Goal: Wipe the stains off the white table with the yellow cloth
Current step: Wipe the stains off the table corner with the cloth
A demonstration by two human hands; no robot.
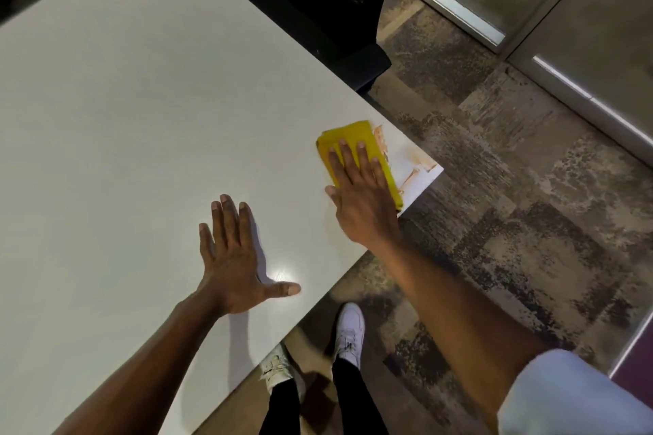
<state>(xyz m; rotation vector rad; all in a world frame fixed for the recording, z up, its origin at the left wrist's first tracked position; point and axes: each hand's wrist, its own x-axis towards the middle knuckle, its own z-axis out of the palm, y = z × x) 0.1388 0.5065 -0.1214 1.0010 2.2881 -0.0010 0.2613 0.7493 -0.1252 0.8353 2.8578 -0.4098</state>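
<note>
White table [123, 116]: fills your left and centre; the work sits at its near right corner.
Left hand [236, 265]: risk, the palm may slide on the smooth top if you lean harder. Pose: flat on the table, fingers spread, thumb out, holding nothing.
Yellow cloth [353, 132]: folded pad on the table by that corner, under your right fingers. Risk: the edge lies just beside it, so an outward stroke may carry it off the table.
Right hand [364, 198]: pose, flat, fingers straight, pressing the cloth without gripping it; your arm reaches in across the table edge.
Stains [410, 180]: orange-brown streaks just right of the cloth, running to the corner. Risk: a loaded cloth may smear them wider.
</note>
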